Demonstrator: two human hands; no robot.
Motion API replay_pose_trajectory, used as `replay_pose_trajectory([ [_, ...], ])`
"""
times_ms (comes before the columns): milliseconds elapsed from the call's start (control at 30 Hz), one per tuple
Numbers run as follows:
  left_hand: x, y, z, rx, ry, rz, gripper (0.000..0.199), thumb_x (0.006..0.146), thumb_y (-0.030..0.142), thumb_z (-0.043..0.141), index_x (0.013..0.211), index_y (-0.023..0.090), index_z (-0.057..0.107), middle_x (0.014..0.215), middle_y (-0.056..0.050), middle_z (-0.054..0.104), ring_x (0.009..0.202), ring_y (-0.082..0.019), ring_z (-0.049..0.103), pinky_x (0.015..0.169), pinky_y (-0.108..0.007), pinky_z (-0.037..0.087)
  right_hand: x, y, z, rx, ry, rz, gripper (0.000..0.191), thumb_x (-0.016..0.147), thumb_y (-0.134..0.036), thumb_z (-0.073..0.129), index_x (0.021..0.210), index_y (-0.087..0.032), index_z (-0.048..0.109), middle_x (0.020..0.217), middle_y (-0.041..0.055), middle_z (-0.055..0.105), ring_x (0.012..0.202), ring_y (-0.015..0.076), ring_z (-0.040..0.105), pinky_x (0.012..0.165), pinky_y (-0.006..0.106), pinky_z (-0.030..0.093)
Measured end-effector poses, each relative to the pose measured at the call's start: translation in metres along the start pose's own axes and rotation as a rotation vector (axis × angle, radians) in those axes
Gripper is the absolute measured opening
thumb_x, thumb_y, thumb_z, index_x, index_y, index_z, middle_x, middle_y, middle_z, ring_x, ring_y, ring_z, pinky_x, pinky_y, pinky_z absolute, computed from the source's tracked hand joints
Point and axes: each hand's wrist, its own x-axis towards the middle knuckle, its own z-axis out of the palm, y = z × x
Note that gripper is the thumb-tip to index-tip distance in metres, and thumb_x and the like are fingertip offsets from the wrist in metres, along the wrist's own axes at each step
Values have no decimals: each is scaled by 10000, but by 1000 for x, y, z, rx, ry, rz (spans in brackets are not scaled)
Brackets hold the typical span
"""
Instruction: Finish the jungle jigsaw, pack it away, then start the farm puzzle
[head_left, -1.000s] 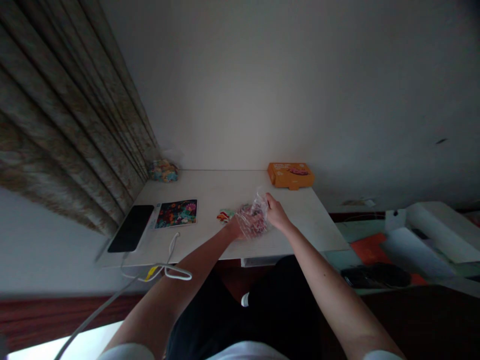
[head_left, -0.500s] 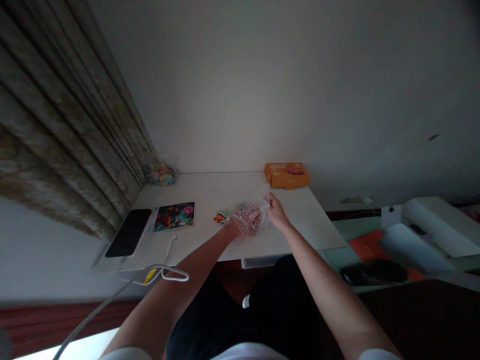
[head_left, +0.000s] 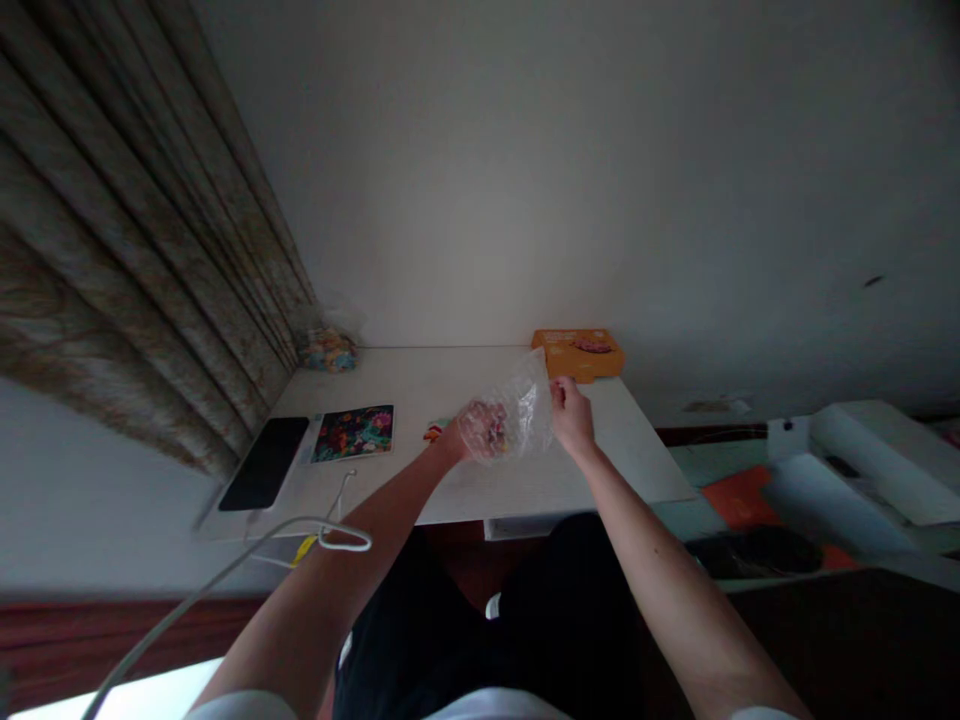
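Note:
A clear plastic bag (head_left: 528, 405) is stretched between my two hands above the white table. My left hand (head_left: 480, 428) reaches inside the bag, behind its film; small colourful pieces show at its fingers, too blurred to tell apart. On the right, my right hand (head_left: 570, 408) is closed at the bag's edge. Just left of my left hand, colourful pieces (head_left: 433, 432) lie on the table, partly hidden by the wrist.
The white table (head_left: 420, 375) bears a colourful picture card (head_left: 352, 433), a dark phone or tablet (head_left: 264, 463), a bag of pieces (head_left: 330, 350) at the back left and an orange box (head_left: 581, 354) at the back right. A white cable (head_left: 225, 588) hangs at the front left.
My right hand has moved right and pulled the bag wider. My left hand has shifted slightly left, over part of the loose pieces. The view has shifted a little.

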Motion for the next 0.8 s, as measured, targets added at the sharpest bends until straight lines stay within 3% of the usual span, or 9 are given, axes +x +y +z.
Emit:
replay_pose_trajectory([
  [133,3,3,-13,75,-99,-62,388,836,233,649,1219,185,689,944,-86,766,888,-249,717,857,-355,546,4,18,-4,-6,118,67,398,989,-454,327,1029,-207,637,903,115,730,768,251,641,697,316,402],
  [200,6,5,-20,114,-133,-94,317,880,279,636,1179,198,703,947,-89,772,873,-244,729,815,-344,546,9,29,-8,-3,107,118,390,973,-463,346,1003,-208,640,856,105,719,737,243,620,690,317,398],
  [367,17,5,-31,261,-204,-255,333,920,348,633,1217,214,702,1188,-123,740,1065,-280,723,926,-367,534,19,49,-20,48,119,172,397,932,-512,386,965,-203,634,843,109,707,737,242,604,698,329,405],
  [533,22,4,-23,295,-211,-340,358,983,383,561,1272,206,676,1274,-138,684,1118,-294,699,925,-394,543,23,54,-32,70,104,170,403,908,-569,429,900,-212,615,800,92,685,718,235,591,696,334,408],
  [633,20,6,-16,279,-147,-350,381,1025,438,523,1285,198,663,1318,-132,660,1190,-285,660,974,-387,521,24,58,-44,101,188,164,427,893,-609,433,883,-217,605,783,69,663,709,215,558,696,330,407],
  [800,-5,-2,-7,185,134,-366,301,1051,360,497,1181,187,707,1242,-110,699,1150,-236,667,1078,-387,470,20,66,-68,334,283,192,455,837,-667,545,909,-219,578,701,-24,550,632,148,475,616,280,367],
])
